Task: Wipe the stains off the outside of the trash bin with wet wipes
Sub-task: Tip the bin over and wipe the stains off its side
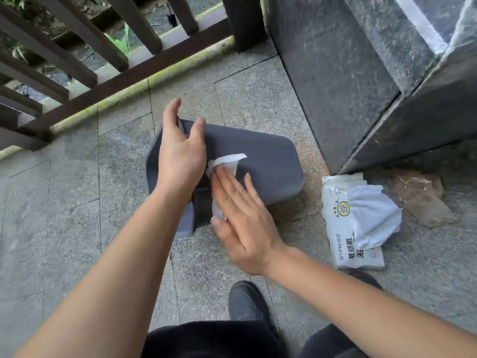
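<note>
A dark grey trash bin (pixel 268 164) lies on its side on the stone floor, its open rim toward the left. My left hand (pixel 180 153) grips the rim, thumb on the outer wall and fingers over the edge. My right hand (pixel 240 215) lies flat with straight fingers, pressing a white wet wipe (pixel 225 164) against the bin's outer side near the rim. Part of the wipe sticks out past the fingertips; the rest is hidden under the palm.
A white pack of wet wipes (pixel 343 228) with a loose sheet pulled out lies on the floor right of the bin. A crumpled brown wrapper (pixel 423 200) lies beyond it. A dark stone pillar (pixel 348 73) stands at right, a railing (pixel 116 73) behind. My shoe (pixel 245 301) is below.
</note>
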The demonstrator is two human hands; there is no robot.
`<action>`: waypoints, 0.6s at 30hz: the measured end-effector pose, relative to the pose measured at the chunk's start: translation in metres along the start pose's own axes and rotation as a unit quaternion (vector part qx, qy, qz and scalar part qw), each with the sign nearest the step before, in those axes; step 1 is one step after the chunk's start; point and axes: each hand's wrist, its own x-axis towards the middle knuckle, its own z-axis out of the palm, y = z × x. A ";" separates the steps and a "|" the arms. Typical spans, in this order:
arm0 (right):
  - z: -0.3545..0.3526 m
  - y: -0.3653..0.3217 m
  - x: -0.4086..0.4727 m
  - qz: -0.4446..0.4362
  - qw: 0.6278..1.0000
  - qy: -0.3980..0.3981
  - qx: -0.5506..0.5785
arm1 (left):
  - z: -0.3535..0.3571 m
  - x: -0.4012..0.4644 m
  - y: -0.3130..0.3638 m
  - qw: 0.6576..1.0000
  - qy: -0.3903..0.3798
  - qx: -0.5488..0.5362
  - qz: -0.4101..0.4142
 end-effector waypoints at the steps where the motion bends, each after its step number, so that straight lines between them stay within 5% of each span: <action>1: -0.002 0.009 0.000 -0.017 1.000 -0.002 -0.025 | -0.001 0.000 0.000 1.000 -0.001 -0.002 0.003; 4: -0.008 0.042 0.000 0.006 0.998 0.005 -0.065 | -0.005 0.004 -0.003 1.000 0.004 0.000 -0.012; 11: -0.016 0.108 -0.018 0.249 0.967 0.038 -0.045 | -0.029 0.001 -0.022 0.991 0.055 -0.076 -0.094; 18: -0.018 0.112 -0.010 0.318 0.939 0.117 0.051 | -0.064 0.007 -0.035 0.964 -0.060 -0.179 -0.187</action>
